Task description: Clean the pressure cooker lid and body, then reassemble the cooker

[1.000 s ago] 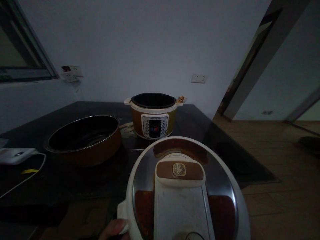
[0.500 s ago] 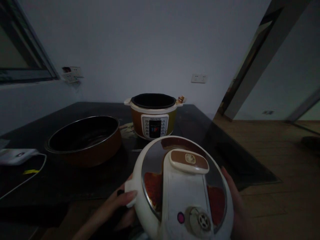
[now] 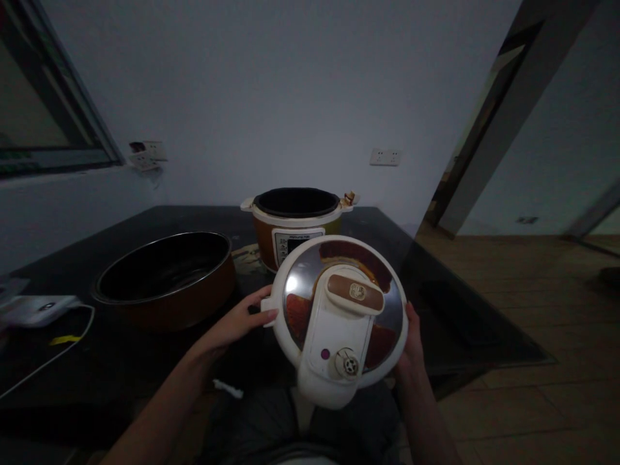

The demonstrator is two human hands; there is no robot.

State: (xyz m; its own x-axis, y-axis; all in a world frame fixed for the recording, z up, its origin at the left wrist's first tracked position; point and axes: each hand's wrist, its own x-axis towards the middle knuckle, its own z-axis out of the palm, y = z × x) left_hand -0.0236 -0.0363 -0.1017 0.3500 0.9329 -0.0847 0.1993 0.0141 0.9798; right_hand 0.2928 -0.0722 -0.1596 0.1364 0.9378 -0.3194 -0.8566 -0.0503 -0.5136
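Between both hands I hold a pressure cooker lid (image 3: pixel 339 336), white-rimmed with a shiny top, a brown handle and a round valve. My left hand (image 3: pixel 249 316) is closed on its left rim by a small white tab. My right hand (image 3: pixel 411 336) grips the right edge, its fingers partly hidden behind the rim. The lid is tilted with its top towards me, over the near table edge and my lap. Behind it stands the pressure cooker body (image 3: pixel 264 236), uncovered, showing a dark inside; the lid hides part of its control panel.
A large brown pot (image 3: pixel 194 294) with a dark inside stands left on the black table (image 3: pixel 203 216). A white device (image 3: pixel 41 310) with a cord lies at far left, near a yellow strip (image 3: pixel 65 340). A small white piece (image 3: pixel 227 389) lies near the front edge. Wall sockets (image 3: pixel 386 157) are behind.
The lid has moved away from me and slightly left, towards the cooker body, and now covers part of its panel. Both hands stay on it. More of my arms and lap shows.
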